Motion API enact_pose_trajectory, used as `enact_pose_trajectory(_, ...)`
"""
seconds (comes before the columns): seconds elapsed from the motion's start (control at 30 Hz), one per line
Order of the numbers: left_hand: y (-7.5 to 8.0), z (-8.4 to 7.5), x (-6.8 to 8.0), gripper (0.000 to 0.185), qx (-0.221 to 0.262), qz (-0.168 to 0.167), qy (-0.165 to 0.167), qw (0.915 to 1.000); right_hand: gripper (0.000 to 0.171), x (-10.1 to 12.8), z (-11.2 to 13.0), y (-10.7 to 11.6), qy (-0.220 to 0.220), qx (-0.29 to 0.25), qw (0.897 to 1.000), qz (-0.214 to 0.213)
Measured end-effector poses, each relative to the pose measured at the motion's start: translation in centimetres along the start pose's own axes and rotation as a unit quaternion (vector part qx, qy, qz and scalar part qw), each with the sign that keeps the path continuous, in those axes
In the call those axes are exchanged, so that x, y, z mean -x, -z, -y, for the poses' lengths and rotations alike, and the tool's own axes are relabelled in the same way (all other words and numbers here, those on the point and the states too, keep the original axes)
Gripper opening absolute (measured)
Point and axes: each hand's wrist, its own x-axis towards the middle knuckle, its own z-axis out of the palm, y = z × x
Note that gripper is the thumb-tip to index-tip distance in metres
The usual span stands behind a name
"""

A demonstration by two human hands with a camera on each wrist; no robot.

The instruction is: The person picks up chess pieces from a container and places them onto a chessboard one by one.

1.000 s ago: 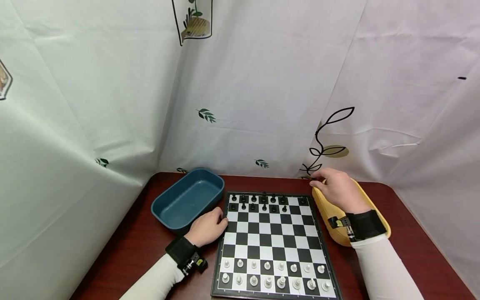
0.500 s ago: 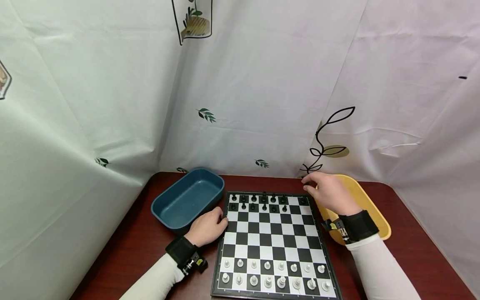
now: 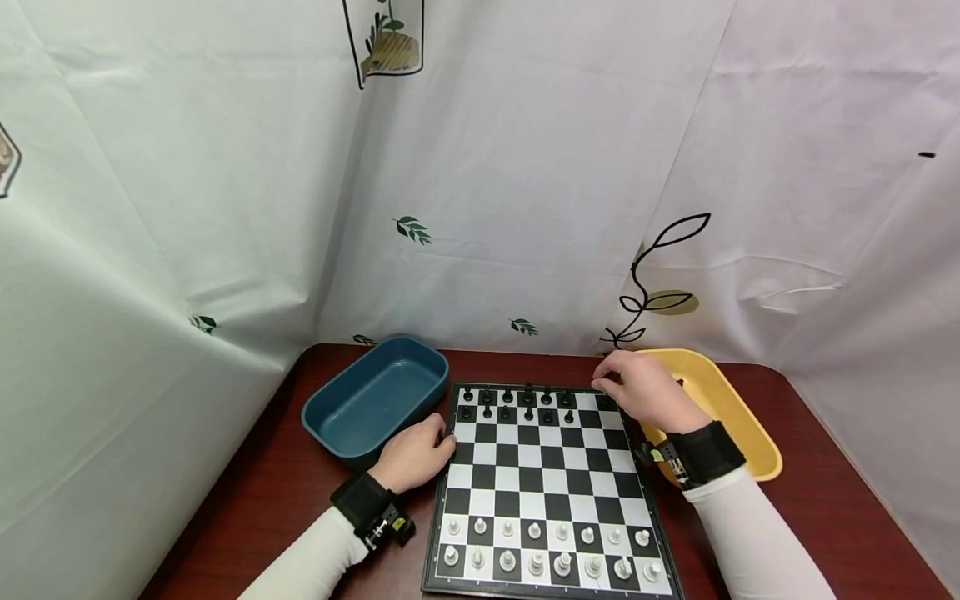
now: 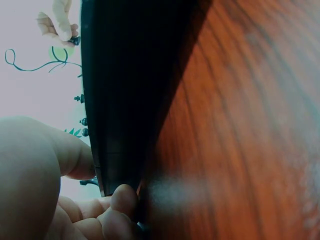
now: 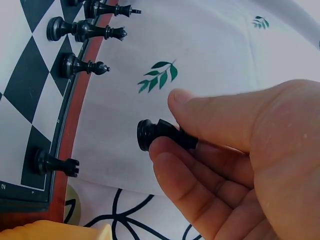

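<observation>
A black-and-white chessboard [image 3: 543,483] lies on the dark red table. Black pieces [image 3: 517,406] fill much of its two far rows and white pieces [image 3: 547,550] its two near rows. My right hand [image 3: 606,383] hovers over the board's far right corner and pinches a small black chess piece [image 5: 160,134] between thumb and fingers. A black rook [image 5: 55,164] stands on the corner square just below it. My left hand [image 3: 444,442] grips the board's left edge [image 4: 125,110], its fingers curled against it.
A blue tray [image 3: 341,425] sits left of the board, close behind my left hand. A yellow tray [image 3: 731,408] sits right of the board, under my right wrist. White sheets with leaf prints close in the table on the far side and both sides.
My right hand has moved left from over the yellow tray to above the board's far right corner, carrying the black piece. The left hand has stayed still.
</observation>
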Motion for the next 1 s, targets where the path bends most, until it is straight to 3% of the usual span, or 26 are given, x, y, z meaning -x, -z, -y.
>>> enact_pose_trajectory(0.43,-0.1,0.1,-0.1,0.016,-0.001,-0.003,0.001,1.0000,0.014,-0.4,-0.3,-1.6,0.061,0.022,0.998,0.016)
enact_pose_trajectory(0.7,-0.1,0.1,-0.1,0.017,-0.005,-0.003,0.003,1.0000,0.014,-0.4,-0.6,-2.7,0.024,0.015,0.997,0.065)
enact_pose_trajectory(1.0,-0.1,0.3,-0.1,0.017,-0.001,-0.003,0.000,1.0000,0.015,-0.5,-1.0,-3.9,0.002,0.021,0.997,0.078)
